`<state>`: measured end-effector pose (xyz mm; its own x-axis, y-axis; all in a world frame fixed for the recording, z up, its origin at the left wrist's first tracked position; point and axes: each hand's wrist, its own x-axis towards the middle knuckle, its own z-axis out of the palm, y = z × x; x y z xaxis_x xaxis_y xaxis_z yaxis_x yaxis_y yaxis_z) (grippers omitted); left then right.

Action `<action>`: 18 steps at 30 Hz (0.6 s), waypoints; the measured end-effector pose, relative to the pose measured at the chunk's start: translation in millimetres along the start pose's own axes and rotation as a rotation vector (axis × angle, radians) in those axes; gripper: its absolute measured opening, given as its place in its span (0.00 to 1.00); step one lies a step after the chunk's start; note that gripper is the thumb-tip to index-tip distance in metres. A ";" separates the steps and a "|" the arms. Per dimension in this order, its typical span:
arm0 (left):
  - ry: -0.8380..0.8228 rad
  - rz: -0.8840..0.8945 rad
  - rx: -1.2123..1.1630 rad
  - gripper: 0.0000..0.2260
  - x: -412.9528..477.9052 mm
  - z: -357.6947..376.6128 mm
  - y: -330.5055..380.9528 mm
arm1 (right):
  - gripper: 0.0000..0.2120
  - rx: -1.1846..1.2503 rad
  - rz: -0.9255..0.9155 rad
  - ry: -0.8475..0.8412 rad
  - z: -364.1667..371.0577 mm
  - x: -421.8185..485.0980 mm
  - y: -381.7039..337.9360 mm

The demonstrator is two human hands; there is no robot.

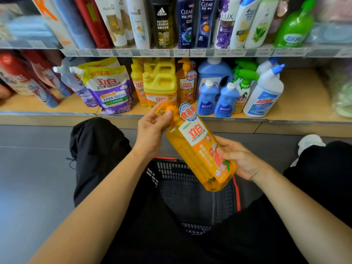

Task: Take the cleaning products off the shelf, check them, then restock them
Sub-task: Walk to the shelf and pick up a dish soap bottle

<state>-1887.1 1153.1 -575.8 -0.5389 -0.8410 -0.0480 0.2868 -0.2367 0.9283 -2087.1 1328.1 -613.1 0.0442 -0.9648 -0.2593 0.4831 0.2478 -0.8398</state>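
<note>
Here the orange dish-soap bottle [198,149] is tilted in the air, off the lower shelf [297,103] and directly above the black basket [190,187] between the person's knees. The left hand [152,128] pinches the pump head, fingers closed around it; the right hand [242,159] wraps the bottle's lower body, thumb across the label. My guess is this is the checking step. The risk: pressure on the pump could dispense soap, or a slack right-hand hold could let the smooth bottle slide down into the basket, since only 2 light grips carry it
</note>
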 end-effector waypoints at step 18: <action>0.084 0.042 0.180 0.21 10.1 6.8 28.5 | 0.33 -0.024 -0.074 0.167 17.5 13.6 -0.8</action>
<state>-1889.7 1141.1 -547.3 -0.4593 -0.8877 -0.0318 0.1574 -0.1165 0.9806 -2071.6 1313.2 -607.5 -0.1376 -0.9529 -0.2702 0.4582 0.1806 -0.8703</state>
